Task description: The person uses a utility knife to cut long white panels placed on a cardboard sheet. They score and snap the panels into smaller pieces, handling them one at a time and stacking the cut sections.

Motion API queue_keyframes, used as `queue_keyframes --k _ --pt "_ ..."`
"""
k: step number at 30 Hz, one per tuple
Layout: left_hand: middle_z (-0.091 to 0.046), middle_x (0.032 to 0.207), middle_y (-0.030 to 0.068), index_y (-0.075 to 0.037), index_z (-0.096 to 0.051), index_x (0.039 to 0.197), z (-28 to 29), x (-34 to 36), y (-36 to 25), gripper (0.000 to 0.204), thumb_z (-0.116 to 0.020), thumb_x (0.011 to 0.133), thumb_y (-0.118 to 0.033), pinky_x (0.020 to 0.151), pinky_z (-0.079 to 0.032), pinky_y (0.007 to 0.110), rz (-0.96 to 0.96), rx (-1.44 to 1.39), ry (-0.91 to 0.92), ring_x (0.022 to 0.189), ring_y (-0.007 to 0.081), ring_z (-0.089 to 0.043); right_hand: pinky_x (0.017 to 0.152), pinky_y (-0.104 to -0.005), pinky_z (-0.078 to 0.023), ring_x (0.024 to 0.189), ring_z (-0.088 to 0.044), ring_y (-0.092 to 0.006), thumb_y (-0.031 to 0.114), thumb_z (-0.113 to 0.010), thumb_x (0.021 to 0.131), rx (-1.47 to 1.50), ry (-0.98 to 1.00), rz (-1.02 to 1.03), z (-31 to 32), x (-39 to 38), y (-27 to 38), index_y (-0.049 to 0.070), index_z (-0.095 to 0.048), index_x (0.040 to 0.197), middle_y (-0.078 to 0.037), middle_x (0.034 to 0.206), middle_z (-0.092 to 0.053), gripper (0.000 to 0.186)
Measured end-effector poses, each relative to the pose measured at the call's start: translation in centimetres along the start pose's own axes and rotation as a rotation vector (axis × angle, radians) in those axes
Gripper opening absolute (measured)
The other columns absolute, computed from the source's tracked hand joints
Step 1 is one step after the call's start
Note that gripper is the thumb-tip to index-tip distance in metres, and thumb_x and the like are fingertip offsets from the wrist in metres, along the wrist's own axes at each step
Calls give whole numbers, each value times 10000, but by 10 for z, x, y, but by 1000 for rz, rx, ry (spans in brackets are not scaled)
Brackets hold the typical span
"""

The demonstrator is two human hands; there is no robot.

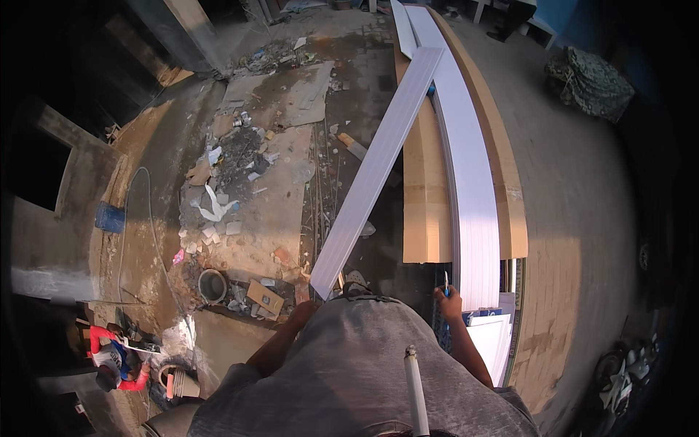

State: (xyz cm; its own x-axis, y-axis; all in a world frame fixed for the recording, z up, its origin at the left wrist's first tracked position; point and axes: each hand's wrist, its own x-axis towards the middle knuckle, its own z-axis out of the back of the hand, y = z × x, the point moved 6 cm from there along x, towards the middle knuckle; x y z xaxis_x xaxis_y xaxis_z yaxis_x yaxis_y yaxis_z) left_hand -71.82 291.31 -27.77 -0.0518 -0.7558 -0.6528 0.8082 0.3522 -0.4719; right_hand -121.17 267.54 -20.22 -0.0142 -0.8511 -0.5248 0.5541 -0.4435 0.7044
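A long, narrow grooved pale panel [378,171] slants from the top of a stack down to my waist. My left hand [303,313] is closed at its near end, fingers partly hidden. In my right hand [449,302] is a small knife-like tool [446,280] with a bit of blue on it, pointing away from me. That hand is just left of the near end of a stack of long white panels [470,182]. The stack lies in an opened long cardboard box [426,211]. Another white panel [403,30] lies at the stack's far end.
White sheets [491,342] stand beside my right forearm. Rubble and scraps [244,160] litter the floor at left, near a round bucket [213,285]. Another person [120,358] works low at far left beside stacked pots [182,384]. A covered bundle [591,84] sits at far right.
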Motion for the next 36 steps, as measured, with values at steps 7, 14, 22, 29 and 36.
queue_keyframes --k 7,14,22,29,36 --pt "-773 1287 140 -31 -680 1454 75 -80 8 490 -691 1011 -240 941 -608 361 280 -792 235 1177 247 -751 898 -512 -593 988 -792 -424 464 -801 935 -258 -92 -9 -41 111 3 29 -780 1106 -235 976 -805 467" --pt "-745 1281 128 -41 -658 1450 115 -64 2 487 -702 1003 -230 904 -616 377 411 -926 -41 1145 246 -735 978 -538 -595 1108 -766 -441 476 -779 923 -427 189 0 -139 174 110 43 -778 1162 -243 1106 -801 495" --pt "-713 1274 114 -52 -634 1445 249 69 57 487 -716 995 -219 861 -624 395 406 -932 -158 1110 244 -716 927 -535 -600 1047 -772 -445 478 -791 941 -511 185 257 -244 332 313 22 -759 1098 -264 1037 -788 483" --pt "-685 1269 102 -61 -612 1441 496 208 158 491 -727 987 -209 824 -632 410 475 -818 -276 1078 242 -700 1011 -564 -584 1156 -750 -443 437 -732 977 -29 -186 -193 -278 564 383 83 -774 1196 -229 1172 -796 418" --pt "-653 1262 94 -73 -575 1444 838 271 242 493 -730 992 -194 800 -639 432 467 -980 -920 1046 249 -684 980 -565 -588 1108 -756 -465 380 -718 982 14 -389 -229 -231 666 538 77 -775 1167 -238 1135 -800 360"
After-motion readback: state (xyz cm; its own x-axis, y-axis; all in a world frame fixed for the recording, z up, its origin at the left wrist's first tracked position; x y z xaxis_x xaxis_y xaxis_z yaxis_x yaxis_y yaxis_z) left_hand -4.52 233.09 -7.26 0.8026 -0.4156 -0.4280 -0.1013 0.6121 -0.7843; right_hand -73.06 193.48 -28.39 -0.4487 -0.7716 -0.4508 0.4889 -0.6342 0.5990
